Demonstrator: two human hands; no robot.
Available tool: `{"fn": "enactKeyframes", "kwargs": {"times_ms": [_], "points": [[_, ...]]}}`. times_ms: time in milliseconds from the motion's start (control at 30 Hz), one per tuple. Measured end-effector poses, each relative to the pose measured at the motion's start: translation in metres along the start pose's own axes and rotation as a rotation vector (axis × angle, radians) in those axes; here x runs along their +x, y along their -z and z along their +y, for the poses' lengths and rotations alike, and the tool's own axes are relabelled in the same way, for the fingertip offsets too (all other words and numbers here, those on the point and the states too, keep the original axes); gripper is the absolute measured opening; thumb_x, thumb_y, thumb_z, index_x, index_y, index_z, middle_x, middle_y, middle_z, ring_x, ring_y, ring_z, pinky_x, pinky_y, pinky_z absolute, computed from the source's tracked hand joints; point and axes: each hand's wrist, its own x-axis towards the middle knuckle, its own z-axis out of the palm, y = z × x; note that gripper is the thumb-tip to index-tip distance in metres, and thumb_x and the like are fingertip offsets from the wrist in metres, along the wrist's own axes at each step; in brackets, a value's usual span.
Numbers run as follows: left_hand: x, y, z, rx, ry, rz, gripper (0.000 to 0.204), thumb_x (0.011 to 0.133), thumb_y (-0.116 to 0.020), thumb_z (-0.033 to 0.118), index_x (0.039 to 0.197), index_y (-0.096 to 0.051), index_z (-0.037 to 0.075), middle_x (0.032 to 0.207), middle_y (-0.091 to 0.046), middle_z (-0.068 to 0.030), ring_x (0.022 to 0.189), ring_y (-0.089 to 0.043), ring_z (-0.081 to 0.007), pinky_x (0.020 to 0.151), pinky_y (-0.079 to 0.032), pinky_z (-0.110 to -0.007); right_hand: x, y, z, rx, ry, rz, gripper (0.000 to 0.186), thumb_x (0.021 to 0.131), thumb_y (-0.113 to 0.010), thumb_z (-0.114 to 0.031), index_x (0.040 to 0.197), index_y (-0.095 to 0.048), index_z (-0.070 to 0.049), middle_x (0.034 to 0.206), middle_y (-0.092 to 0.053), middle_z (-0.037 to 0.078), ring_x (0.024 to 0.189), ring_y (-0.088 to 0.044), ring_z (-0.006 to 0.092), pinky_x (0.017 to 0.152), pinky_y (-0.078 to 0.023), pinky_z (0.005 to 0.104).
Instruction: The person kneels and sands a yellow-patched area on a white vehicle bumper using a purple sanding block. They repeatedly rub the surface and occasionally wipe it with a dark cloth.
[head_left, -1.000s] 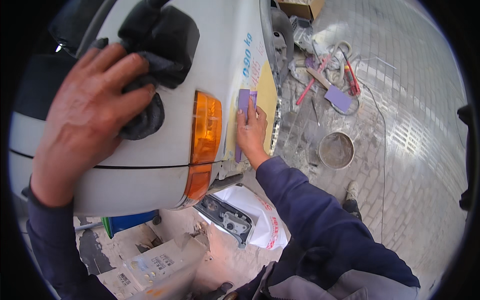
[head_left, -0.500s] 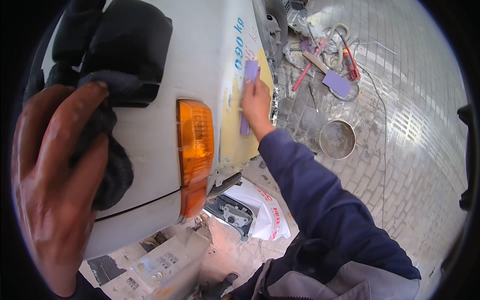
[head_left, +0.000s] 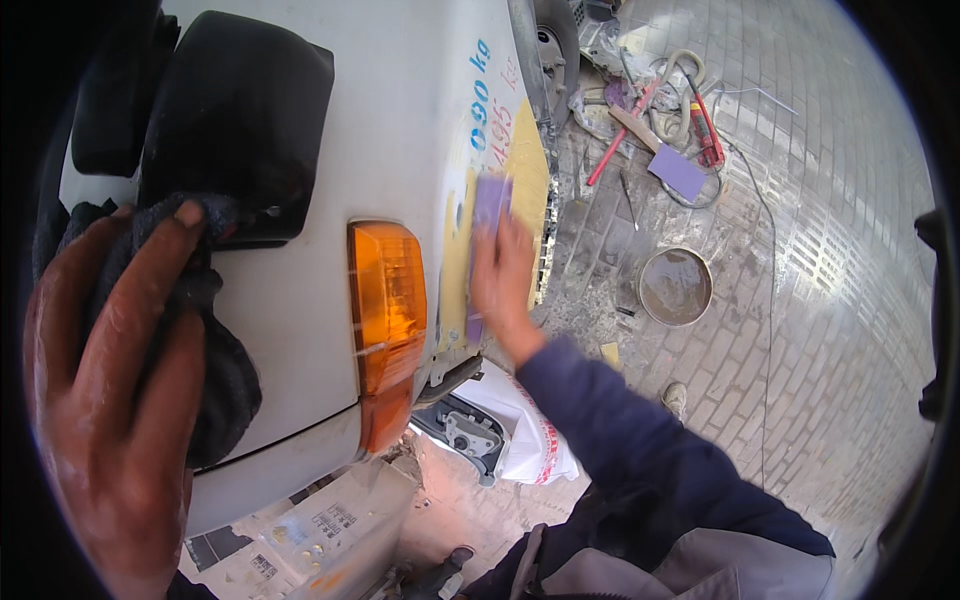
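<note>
My right hand, slightly blurred, grips a long purple sandpaper strip and presses it against a yellow filler patch on the white vehicle panel. Whether a block backs the strip is hidden by the fingers. At the left, my left hand is closed around a dark cloth, just below the black side mirror; its fingertips are against the cloth near the mirror's lower edge. Between my hands sits an orange indicator lamp.
On the paved ground at right stands a round bucket of murky liquid. Beyond it lie a purple sheet, a red tool and hoses. A white bag, cardboard boxes and a shoe are lower down.
My right hand has slid the purple sandpaper strip nearer along the yellow patch, uncovering more of the red lettering. My left hand stays at the mirror with the cloth; the view has shifted slightly.
</note>
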Motion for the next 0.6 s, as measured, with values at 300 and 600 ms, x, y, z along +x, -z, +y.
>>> {"fn": "enactKeyframes", "kwargs": {"times_ms": [300, 600], "points": [[0.001, 0.003, 0.001, -0.013, 0.007, -0.031, 0.026, 0.087, -0.075, -0.013, 0.109, -0.080, 0.000, 0.157, -0.067, -0.0151, 0.153, -0.056, -0.0431, 0.123, -0.053, -0.053, 0.032, -0.006, 0.017, 0.047, -0.175, -0.081, 0.045, 0.111, -0.062, -0.020, 0.152, -0.064, -0.001, 0.116, -0.071, 0.026, 0.118, -0.063, 0.0427, 0.101, -0.050, 0.0534], [0.006, 0.004, 0.004, 0.000, 0.012, -0.019, 0.020, 0.089, -0.077, -0.009, 0.105, -0.082, 0.000, 0.158, -0.067, -0.0136, 0.152, -0.057, -0.0425, 0.125, -0.051, -0.053, 0.021, -0.009, 0.023, 0.066, -0.152, -0.037, 0.041, 0.112, -0.061, -0.024, 0.145, -0.065, 0.000, 0.111, -0.071, 0.025, 0.113, -0.064, 0.0421, 0.095, -0.050, 0.0549]]}}
